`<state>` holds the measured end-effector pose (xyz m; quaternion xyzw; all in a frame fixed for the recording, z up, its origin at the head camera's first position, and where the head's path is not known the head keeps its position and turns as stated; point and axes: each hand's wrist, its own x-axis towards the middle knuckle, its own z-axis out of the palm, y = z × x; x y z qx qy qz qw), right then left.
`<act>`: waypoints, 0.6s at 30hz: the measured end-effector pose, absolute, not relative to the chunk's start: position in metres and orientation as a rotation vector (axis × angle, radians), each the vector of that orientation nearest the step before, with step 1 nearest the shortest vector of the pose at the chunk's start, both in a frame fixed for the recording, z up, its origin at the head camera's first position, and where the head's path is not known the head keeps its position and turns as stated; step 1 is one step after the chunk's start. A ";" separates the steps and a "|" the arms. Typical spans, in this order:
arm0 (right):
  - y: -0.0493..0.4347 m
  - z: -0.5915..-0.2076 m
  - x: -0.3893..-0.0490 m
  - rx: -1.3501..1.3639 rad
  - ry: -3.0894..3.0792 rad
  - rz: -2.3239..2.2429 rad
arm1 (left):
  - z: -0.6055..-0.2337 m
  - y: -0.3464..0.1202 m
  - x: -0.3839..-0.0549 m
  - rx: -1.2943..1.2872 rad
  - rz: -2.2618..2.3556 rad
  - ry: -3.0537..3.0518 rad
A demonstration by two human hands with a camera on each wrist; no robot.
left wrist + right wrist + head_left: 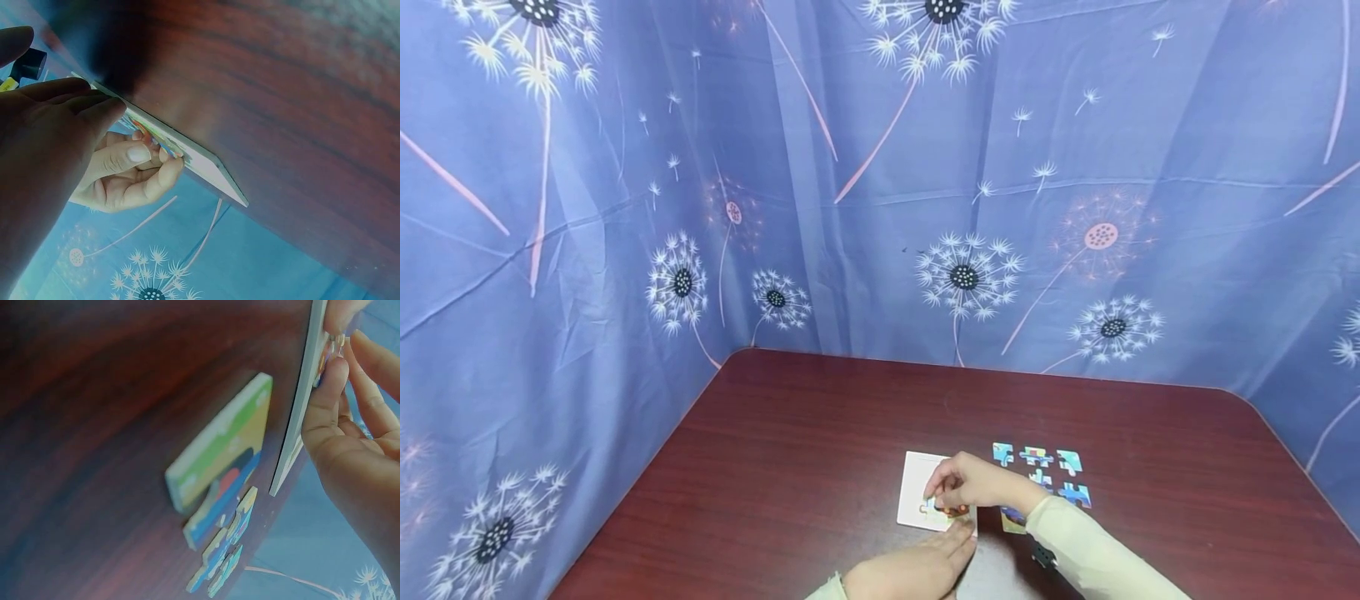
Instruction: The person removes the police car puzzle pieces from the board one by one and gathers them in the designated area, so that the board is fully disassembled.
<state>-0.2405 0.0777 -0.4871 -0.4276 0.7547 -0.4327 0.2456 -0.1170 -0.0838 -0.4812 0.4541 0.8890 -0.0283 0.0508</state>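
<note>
A white puzzle board [916, 481] lies on the table, with colourful jigsaw pieces [936, 515] in its near part. Over these pieces my right hand [977, 483] bends down, its thumb and fingers pinching a small puzzle piece [167, 152] close against the board; the fingers hide most of it. My left hand [913, 568] has its fingers straight and together, resting at the board's near edge. In the right wrist view, a puzzle piece [228, 447] with green, yellow and blue print lies flat beside the board.
Right of the board, several loose puzzle pieces [1075, 495] lie spread on the dark red wooden table [790, 442]. The right forearm passes over part of them. A blue curtain [865, 275] with dandelion print hangs along the table's back and left edges.
</note>
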 end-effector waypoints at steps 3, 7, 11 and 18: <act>0.078 -0.487 -0.240 -1.166 2.056 -1.196 | -0.481 -0.084 -0.116 1.358 -0.065 2.696; 0.079 -0.486 -0.240 -1.151 2.062 -1.209 | -0.479 -0.082 -0.116 1.328 -0.057 2.691; 0.079 -0.486 -0.239 -1.095 2.043 -1.222 | -0.479 -0.081 -0.116 1.308 -0.075 2.684; 0.081 -0.486 -0.242 -1.110 2.045 -1.254 | -0.480 -0.082 -0.116 1.308 -0.064 2.687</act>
